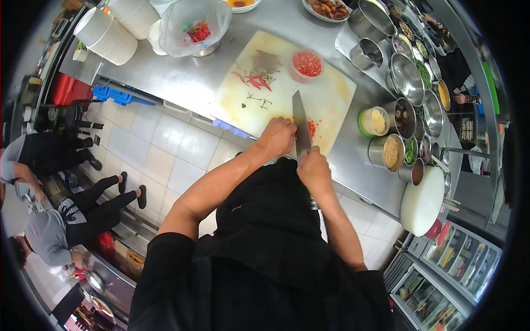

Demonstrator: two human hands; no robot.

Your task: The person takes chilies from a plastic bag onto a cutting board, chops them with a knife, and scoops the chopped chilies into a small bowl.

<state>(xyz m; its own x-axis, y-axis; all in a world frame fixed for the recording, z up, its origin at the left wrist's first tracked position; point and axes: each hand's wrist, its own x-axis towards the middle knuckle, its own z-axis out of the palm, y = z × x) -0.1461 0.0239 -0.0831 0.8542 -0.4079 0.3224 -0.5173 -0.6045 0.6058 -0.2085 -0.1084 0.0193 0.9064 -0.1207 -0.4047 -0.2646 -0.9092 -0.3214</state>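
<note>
My right hand (314, 170) grips the handle of a broad-bladed kitchen knife (301, 124), its blade pointing away from me over the white cutting board (337, 94). Left of the blade, my left hand (279, 135) is closed with curled fingertips on the board; what they pinch is hidden. Chopped red chilli (312, 129) lies right of the blade. Farther up the board are whole red chillies (258, 81), several green stems (259, 100) and a clear tub of chopped red chilli (307, 64).
A bowl lined with a plastic bag (197, 27) holds more chillies at the back left, near stacked white bowls (105, 36). Several metal containers (407, 77) and a tub of pale chopped food (373, 121) stand to the right. Two people (58, 231) are at the far left.
</note>
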